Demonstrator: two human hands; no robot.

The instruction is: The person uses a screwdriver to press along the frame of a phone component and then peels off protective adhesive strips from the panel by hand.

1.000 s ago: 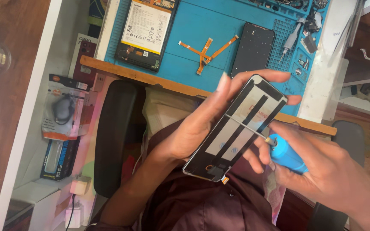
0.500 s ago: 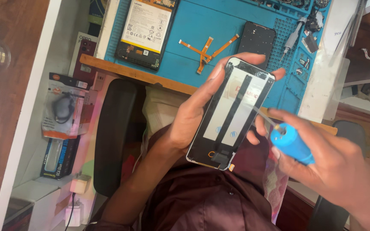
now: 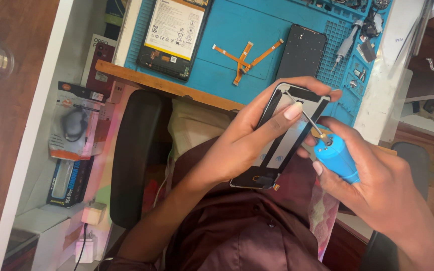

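— Blue and ridged, the repair mat (image 3: 217,30) covers the worktop (image 3: 141,80), whose wooden front edge runs just above the person's lap. What do the hands have?

— The left hand (image 3: 247,138) holds a phone frame (image 3: 285,135) off the worktop, in front of its front edge, fingers wrapped round the long sides and the thumb laid across the open back. The right hand (image 3: 377,193) is closed around a blue-handled screwdriver (image 3: 335,158), whose thin shaft slants up to the frame's top corner.

— Does the tip touch a screw?

— It lies on the frame near that corner (too small to tell whether it sits in a screw).

— And on the mat?

— A phone with its battery exposed (image 3: 174,35) lies near the mat's left edge, orange flex cables (image 3: 247,55) cross at the middle, and a black back cover (image 3: 302,50) sits just right of them. A grey tool (image 3: 347,45) and small parts lie by the right edge.
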